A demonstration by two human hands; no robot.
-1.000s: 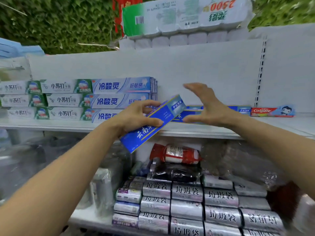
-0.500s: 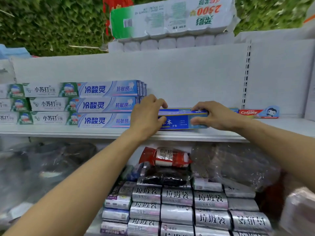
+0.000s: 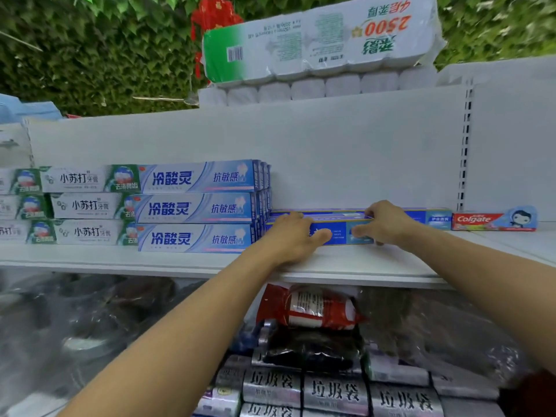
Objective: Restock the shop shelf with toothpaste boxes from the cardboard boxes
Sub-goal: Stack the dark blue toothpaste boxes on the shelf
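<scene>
The blue box (image 3: 340,233), which a second ago was tilted in the air in the left hand (image 3: 293,239) while the right hand (image 3: 389,224) hung spread beside it, now lies flat and level on the shelf (image 3: 331,264). Both hands have come onto it.

The left hand's grip is clamped on the box's left part: fingers curl over the top edge and the thumb lies across the front face. The right hand's grip is clamped on the right part in the same way, with fingers bent over the top and the thumb pressed to the front. A short stretch of the blue face shows between the two thumbs.

The box's left end sits just beside the pale-blue stack (image 3: 198,207), three boxes high; whether they touch is hidden by the left hand. Left of that stack stand white-and-green boxes (image 3: 81,206), also three high. Behind the held box lies another blue box (image 3: 427,216), reaching further right, and just beside its end lies a Colgate box (image 3: 493,219).

A tissue pack (image 3: 319,40) lies on top of the shelf unit. On the shelf below are a red packet (image 3: 313,308) and silver rolls (image 3: 334,392).
</scene>
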